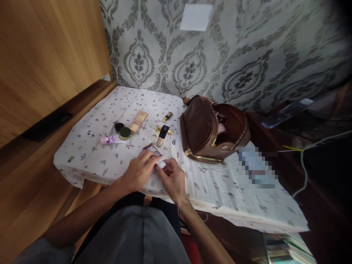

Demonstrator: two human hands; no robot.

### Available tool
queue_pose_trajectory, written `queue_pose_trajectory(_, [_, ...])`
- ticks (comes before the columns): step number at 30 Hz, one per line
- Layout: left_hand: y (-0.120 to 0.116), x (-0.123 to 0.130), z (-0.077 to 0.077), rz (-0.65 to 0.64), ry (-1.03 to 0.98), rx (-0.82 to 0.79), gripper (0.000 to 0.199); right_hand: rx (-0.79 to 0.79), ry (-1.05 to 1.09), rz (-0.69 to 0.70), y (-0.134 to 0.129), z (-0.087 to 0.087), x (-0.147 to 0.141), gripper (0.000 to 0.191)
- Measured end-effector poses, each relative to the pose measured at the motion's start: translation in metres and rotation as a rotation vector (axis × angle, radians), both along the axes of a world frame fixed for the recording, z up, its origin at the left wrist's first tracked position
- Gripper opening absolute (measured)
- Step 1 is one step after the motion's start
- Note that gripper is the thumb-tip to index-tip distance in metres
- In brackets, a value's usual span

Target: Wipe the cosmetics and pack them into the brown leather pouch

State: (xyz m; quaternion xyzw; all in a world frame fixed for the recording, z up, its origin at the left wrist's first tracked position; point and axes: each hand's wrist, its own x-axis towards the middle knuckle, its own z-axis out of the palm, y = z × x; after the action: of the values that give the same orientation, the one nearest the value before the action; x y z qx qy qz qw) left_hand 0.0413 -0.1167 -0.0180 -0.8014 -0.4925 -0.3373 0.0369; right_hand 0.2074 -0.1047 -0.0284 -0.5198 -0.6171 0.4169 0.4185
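Observation:
My left hand [139, 169] and my right hand [173, 180] meet near the front edge of the cloth-covered table. Between their closed fingertips is a small white item [161, 164], partly covered, so its exact kind does not show. A flat dark-patterned item [153, 149] with a brown edge sits just beyond my left fingers; whether they touch it I cannot tell. Farther back, a foundation bottle [163, 135] with a black cap lies across a gold tube [171, 132]. Near them lies a gold-and-black lipstick [167, 117].
A brown cosmetic bag [198, 128] stands unzipped on the right. To the left lie a beige tube [139, 121], a pink-capped tube [111, 139], a green round compact [124, 133] and a black round item [119, 127]. A wooden cabinet [52, 47] borders the left side.

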Motion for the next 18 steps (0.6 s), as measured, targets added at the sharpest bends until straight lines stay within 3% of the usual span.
queue_pose_trajectory(2, [-0.004,0.007,-0.002,-0.022,0.071,0.035,0.028,0.002,-0.006,-0.005,-0.001,0.001,0.0,0.022])
queue_pose_trajectory(8, [0.013,-0.008,-0.002,0.167,-0.029,-0.077,0.029,-0.014,-0.003,0.021,-0.002,0.005,-0.001,0.021])
queue_pose_trajectory(14, [0.034,-0.029,0.0,0.208,-0.172,-0.155,0.027,-0.043,0.098,0.036,-0.001,0.012,0.002,0.025])
queue_pose_trajectory(18, [0.025,-0.025,0.006,0.185,-0.272,-0.075,0.026,-0.126,0.224,0.051,0.0,0.014,0.001,0.033])
